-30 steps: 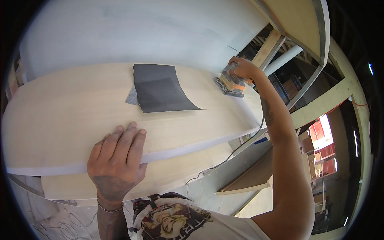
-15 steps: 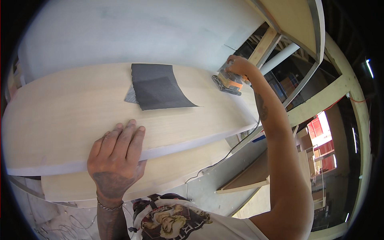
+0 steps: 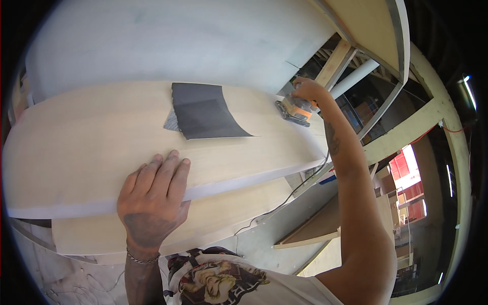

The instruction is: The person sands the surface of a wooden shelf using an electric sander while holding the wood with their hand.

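Observation:
A pale wooden panel (image 3: 101,152) with a light front edge lies before me. My left hand (image 3: 155,195) rests flat on its near edge, fingers stretched forward and holding nothing. Far to the right, my right hand (image 3: 309,91) is wrapped around the top of an orange and grey electric sander (image 3: 296,109), whose pad sits on the panel's right end. Between the hands, a dark grey sheet of sandpaper (image 3: 206,112) lies with its right corner curling. A smaller grey piece (image 3: 172,121) sticks out from under its left side.
A second pale panel (image 3: 223,213) sits below the first. The sander's black cord (image 3: 274,207) runs down over the front edge. Behind stands a large whitish board (image 3: 178,40). Wooden framing (image 3: 406,127) and a white pipe (image 3: 356,77) rise at the right; loose cables lie on the floor at lower left.
The sander and my right hand have shifted slightly right and nearer. In the picture, my left hand and the sandpaper sit a little further right.

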{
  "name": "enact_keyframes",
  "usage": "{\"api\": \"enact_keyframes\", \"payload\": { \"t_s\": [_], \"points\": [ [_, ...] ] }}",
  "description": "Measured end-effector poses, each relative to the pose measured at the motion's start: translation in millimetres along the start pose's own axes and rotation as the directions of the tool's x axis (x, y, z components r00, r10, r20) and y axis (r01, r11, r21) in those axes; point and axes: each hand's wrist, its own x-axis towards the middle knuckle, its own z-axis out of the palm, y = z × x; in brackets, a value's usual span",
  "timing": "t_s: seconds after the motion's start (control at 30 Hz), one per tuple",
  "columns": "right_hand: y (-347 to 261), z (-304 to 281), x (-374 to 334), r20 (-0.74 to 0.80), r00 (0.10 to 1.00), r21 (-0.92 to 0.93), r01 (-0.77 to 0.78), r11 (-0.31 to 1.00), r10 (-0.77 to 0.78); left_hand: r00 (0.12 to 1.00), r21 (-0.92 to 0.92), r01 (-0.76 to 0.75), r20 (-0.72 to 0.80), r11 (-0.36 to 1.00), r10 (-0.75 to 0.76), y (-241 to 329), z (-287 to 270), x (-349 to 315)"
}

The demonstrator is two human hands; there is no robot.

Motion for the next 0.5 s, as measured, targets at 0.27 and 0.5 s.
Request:
{"api": "enact_keyframes", "payload": {
  "t_s": [0.27, 0.5],
  "points": [
    [19, 7, -1, -0.024, 1.0, 0.082, 0.011, 0.997, -0.009, 1.0, -0.001, 0.0, 0.008, 1.0, 0.0, -2, -1, -2],
    [34, 19, 25, -0.067, 0.996, -0.088, -0.063, 0.994, 0.057, 1.0, 0.017, 0.024, 0.003, 1.0, -0.024, 2, -2, -5]
  ]
}}
